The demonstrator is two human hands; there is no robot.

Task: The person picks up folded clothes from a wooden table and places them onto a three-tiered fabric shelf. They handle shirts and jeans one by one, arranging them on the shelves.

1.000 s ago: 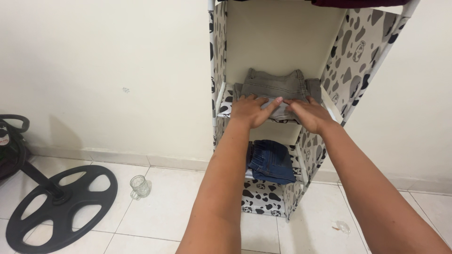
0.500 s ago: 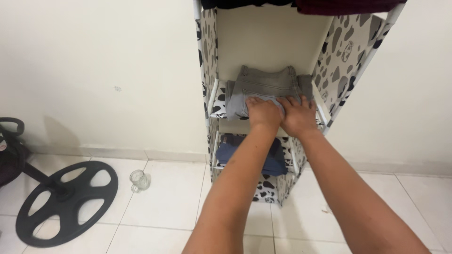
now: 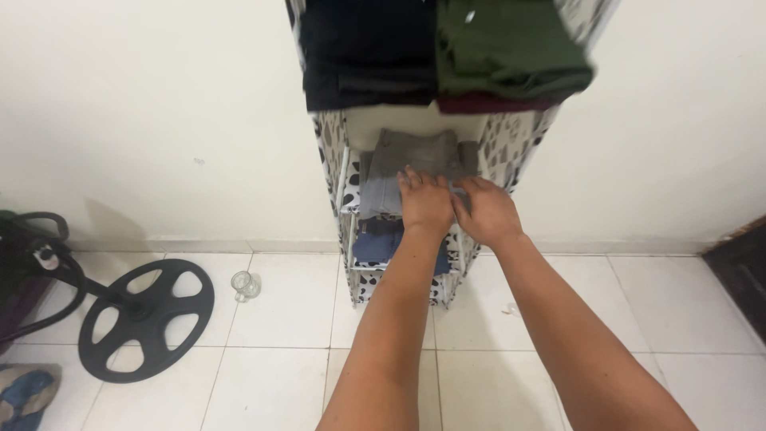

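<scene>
Both hands pressed flat on folded grey denim jeans (image 3: 411,164) lying on the middle shelf of a narrow fabric shelving unit with a black-and-white cow-spot pattern (image 3: 329,152). Left hand (image 3: 425,203) open, palm down, fingers spread forward over the front edge of the grey jeans, gripping nothing. Right hand (image 3: 487,211) likewise open and flat, just beside the left and touching it at the thumb side, fingertips on the right part of the same garment. Both forearms stretched forward from the bottom of the view.

One shelf below, partly hidden by the left wrist: folded dark blue denim jeans (image 3: 373,243). One shelf above: a stack of folded black clothes (image 3: 367,56) on the left, a folded olive-green garment (image 3: 507,48) on the right atop a dark maroon one (image 3: 487,104), all somewhat blurred.

Unit stood against a cream wall (image 3: 159,104) on a floor of white tiles (image 3: 279,367). On the tiles left of the unit, well apart from the hands: a small clear glass mug (image 3: 244,285), then a round black spoked fan base (image 3: 148,319) with its black pole running off toward the left edge. At the bottom-left corner, a bit of blue and grey cloth (image 3: 24,395), too cut off to identify.
</scene>
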